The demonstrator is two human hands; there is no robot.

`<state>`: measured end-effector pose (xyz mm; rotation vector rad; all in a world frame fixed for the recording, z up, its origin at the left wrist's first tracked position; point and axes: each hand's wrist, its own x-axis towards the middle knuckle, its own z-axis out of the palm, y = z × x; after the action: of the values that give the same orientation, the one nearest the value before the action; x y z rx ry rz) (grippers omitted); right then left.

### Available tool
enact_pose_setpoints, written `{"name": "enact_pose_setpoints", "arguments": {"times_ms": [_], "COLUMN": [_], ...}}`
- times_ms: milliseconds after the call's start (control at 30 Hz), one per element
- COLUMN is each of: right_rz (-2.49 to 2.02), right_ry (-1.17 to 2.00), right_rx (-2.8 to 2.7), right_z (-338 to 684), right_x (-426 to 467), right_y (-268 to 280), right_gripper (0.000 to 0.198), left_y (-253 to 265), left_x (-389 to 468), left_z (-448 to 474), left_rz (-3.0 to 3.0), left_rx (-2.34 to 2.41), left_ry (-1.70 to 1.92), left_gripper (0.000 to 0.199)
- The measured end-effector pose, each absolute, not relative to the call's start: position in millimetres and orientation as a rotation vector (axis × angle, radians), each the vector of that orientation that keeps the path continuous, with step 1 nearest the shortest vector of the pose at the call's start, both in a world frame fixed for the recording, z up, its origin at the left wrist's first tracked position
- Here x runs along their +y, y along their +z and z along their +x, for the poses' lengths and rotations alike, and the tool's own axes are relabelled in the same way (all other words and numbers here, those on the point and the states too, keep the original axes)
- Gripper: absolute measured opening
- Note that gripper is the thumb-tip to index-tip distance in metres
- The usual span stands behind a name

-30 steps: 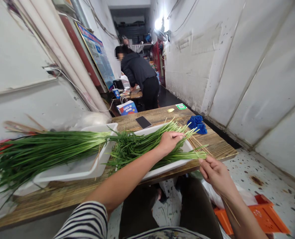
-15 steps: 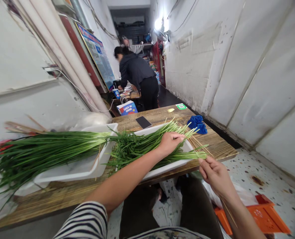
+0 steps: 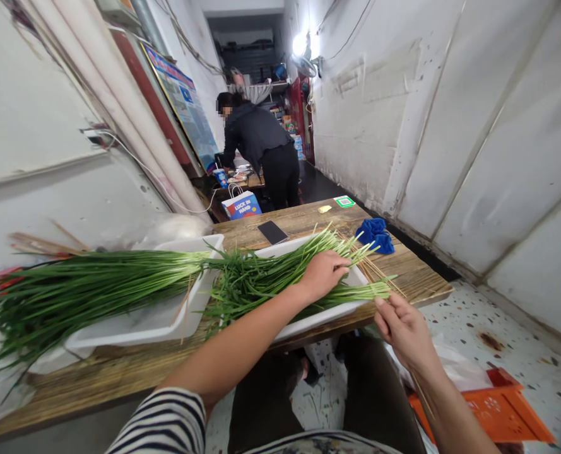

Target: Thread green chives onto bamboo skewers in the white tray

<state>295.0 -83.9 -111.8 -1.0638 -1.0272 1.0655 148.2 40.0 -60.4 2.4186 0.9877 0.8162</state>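
My left hand (image 3: 326, 275) lies over the green chives (image 3: 265, 277) in the right white tray (image 3: 289, 329). Its fingers are pinched at the pale stem ends; what lies under them is partly hidden. Past the tray's right edge, my right hand (image 3: 403, 325) is closed around a thin bamboo skewer (image 3: 422, 397), whose lower part shows below the wrist. The right thumb and forefinger meet the stem ends of a small flat row of chives (image 3: 365, 291). Whether the skewer's tip passes through them is hidden by the fingers.
Another white tray (image 3: 185, 325) with a large chive bundle (image 3: 119, 277) stands left. On the wooden table (image 3: 422, 277) lie loose skewers (image 3: 372, 271), a phone (image 3: 272, 232) and a blue cloth item (image 3: 375, 236). An orange basket (image 3: 512, 413) is on the floor. A person (image 3: 265, 139) bends at the back.
My right hand has shifted slightly left and up along the stem ends. My left fingertips have curled a little lower. The person behind has shifted slightly left.
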Motion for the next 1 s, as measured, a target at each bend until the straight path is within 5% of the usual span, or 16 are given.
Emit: {"name": "enact_pose_setpoints", "arguments": {"times_ms": [333,1000], "right_rz": [-1.083,-1.097], "right_ry": [1.066,1.069], "right_rx": [-1.010,-1.050], "right_z": [293.1,294.7], "right_x": [-84.3,-85.6], "right_y": [-108.8,-102.9], "right_gripper": [0.032,0.034], "left_y": [-61.3,-56.0], "left_x": [42.0,40.2], "left_z": [157.6,164.7], "left_rz": [2.677,1.517], "left_rx": [1.012,1.025], "left_ry": [0.703,1.026], "left_gripper": [0.025,0.027]}}
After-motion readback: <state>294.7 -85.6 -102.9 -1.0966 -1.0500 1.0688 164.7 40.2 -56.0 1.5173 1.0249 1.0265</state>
